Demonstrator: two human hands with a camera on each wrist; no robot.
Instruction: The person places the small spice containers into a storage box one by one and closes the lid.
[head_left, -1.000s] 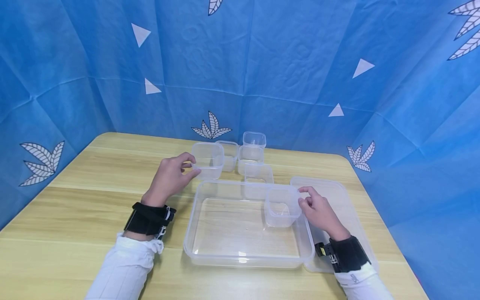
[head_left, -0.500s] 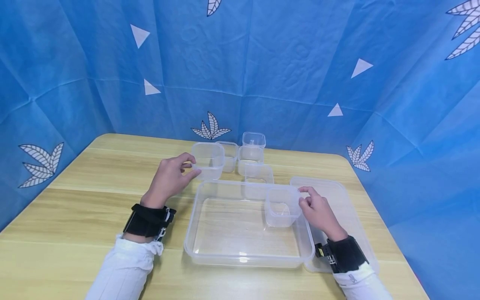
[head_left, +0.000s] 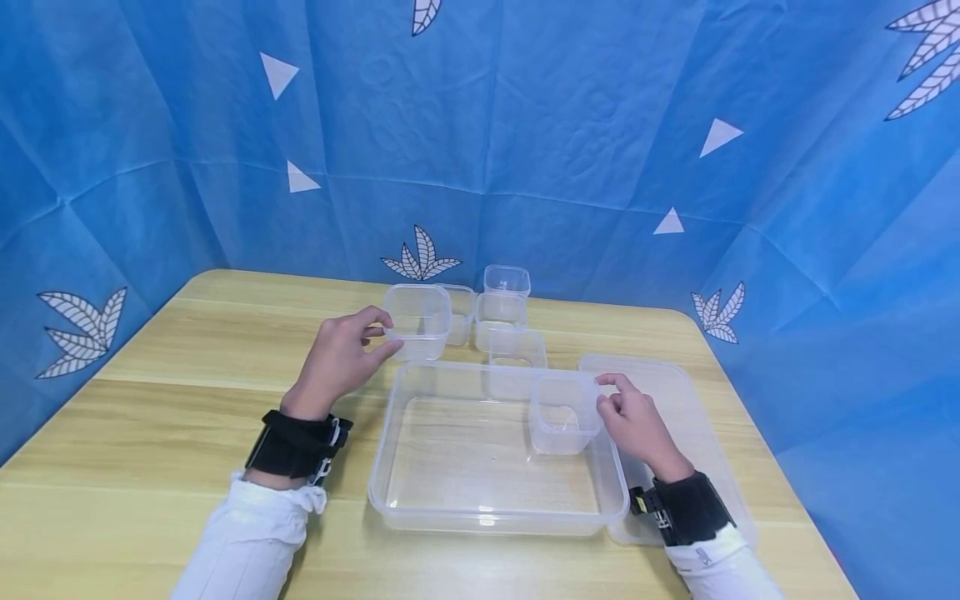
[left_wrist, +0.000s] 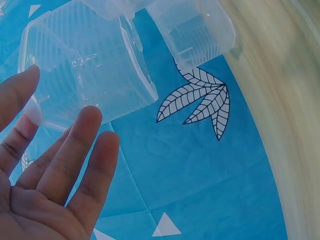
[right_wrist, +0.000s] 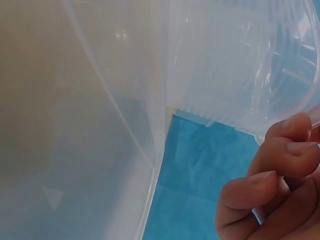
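Observation:
My left hand [head_left: 341, 358] pinches the left rim of a small clear plastic container [head_left: 417, 325], thumb on the near side and index finger behind. In the left wrist view its other fingers [left_wrist: 102, 165] reach forward, apart from the container's ribbed wall. My right hand [head_left: 637, 423] pinches the right rim of another small clear container [head_left: 564, 417], which is upright in the back right part of a large clear plastic box [head_left: 487, 523]. Whether that container touches the box floor I cannot tell. In the right wrist view the remaining fingers [right_wrist: 250, 192] are curled.
Behind the large box, several more small clear containers stand close together, among them a front one [head_left: 517, 346] and a rear one [head_left: 507, 280]. A flat translucent lid [head_left: 675, 392] lies to the right, under my right forearm. Blue cloth [head_left: 480, 125] hangs behind the wooden table [head_left: 150, 400].

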